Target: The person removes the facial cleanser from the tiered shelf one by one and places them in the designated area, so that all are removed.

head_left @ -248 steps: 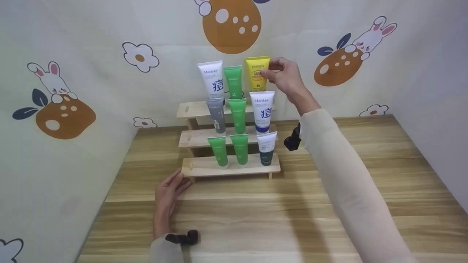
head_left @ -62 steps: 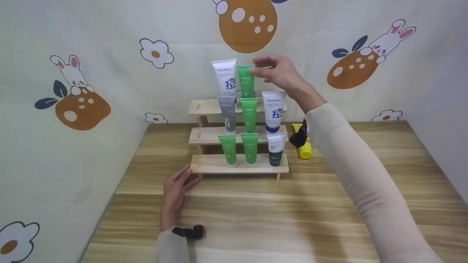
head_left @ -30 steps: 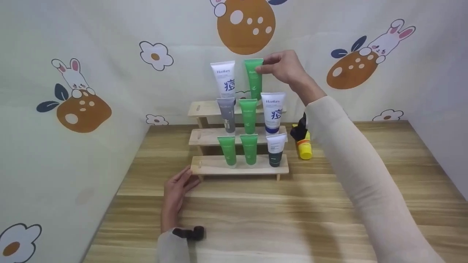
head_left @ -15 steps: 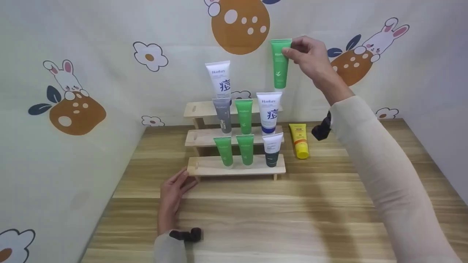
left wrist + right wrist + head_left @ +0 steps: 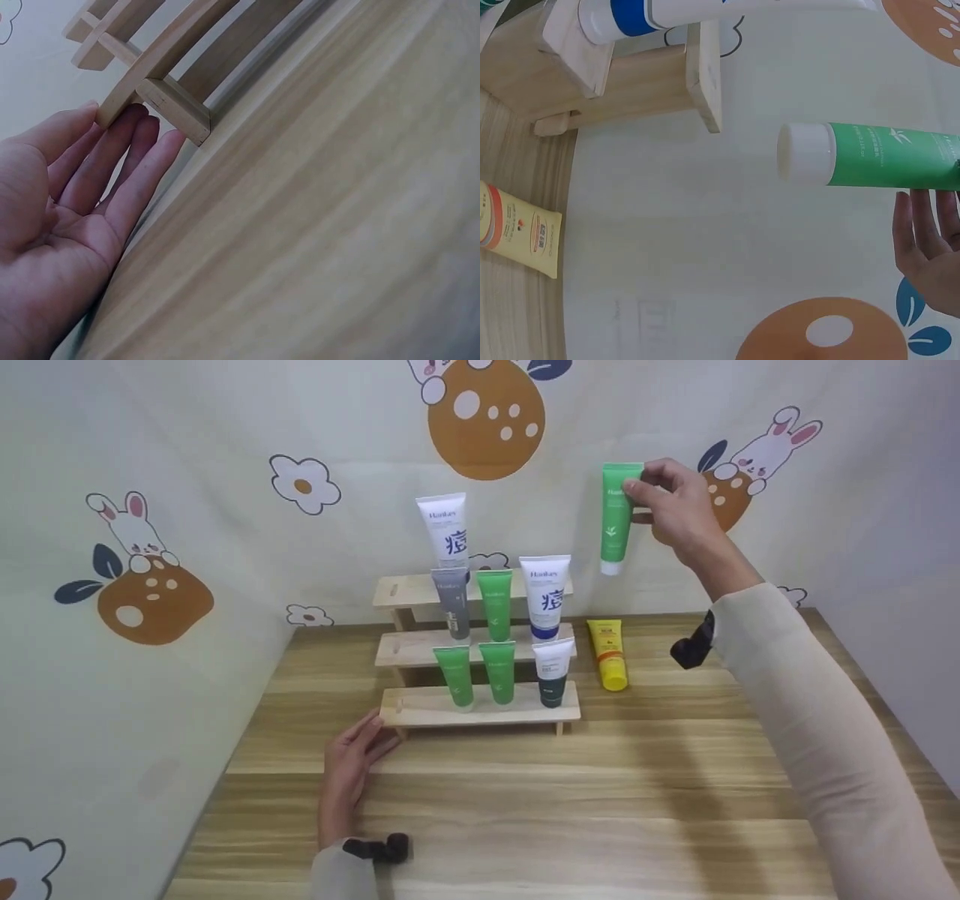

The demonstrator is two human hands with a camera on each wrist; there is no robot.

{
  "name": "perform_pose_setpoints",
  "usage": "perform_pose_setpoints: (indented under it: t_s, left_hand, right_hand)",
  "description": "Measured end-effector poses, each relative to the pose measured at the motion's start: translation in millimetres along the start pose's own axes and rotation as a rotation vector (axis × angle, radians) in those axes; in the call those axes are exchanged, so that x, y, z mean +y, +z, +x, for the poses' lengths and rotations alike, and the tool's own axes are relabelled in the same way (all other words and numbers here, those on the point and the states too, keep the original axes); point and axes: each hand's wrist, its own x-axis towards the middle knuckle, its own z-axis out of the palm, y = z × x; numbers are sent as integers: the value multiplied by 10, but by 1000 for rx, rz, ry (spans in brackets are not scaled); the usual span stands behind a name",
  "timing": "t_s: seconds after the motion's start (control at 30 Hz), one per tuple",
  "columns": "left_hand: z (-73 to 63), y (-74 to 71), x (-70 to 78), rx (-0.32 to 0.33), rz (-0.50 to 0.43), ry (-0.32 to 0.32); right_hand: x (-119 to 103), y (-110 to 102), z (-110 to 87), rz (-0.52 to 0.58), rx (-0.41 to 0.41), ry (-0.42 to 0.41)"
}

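Note:
My right hand [image 5: 679,506] pinches a green squeeze tube [image 5: 616,519] near its flat crimped end, holding it up in the air right of the stand with the white cap pointing down. In the right wrist view that tube [image 5: 892,156] lies sideways across the picture, its top end out of frame. My left hand [image 5: 351,761] holds the left end of the lowest step of a three-tier wooden display stand [image 5: 480,716]. Seen from the left wrist, the thumb sits at the board's end [image 5: 124,94] and the fingers reach underneath, by the leg.
A white tube [image 5: 444,529] stands on the top tier. The middle tier bears a grey tube [image 5: 452,604], a green one [image 5: 495,604] and a white-and-blue one [image 5: 545,592]. Two green tubes and a white-and-dark-green tube [image 5: 553,671] stand below. A yellow tube [image 5: 609,654] lies on the table.
The yellow tube has gone from the top tier to the table, right of the stand. My right hand then took the top tier's green tube, lifted it and moved right. The left hand stayed.

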Motion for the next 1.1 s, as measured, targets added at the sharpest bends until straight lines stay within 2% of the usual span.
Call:
perform_pose_setpoints:
  t_s: [0.17, 0.47, 0.73, 1.1]
  left_hand:
    - [-24, -21, 23, 4, 7, -10]
    - [-26, -13, 16, 2, -7, -14]
    - [-14, -7, 27, 21, 1, -24]
    - [-39, -14, 16, 7, 20, -5]
  right_hand:
    - [160, -86, -23, -2, 9, 51]
    - [741, -159, -85, -88, 0, 50]
    - [1042, -218, -117, -136, -7, 81]
    - [1515, -231, -86, -61, 60, 285]
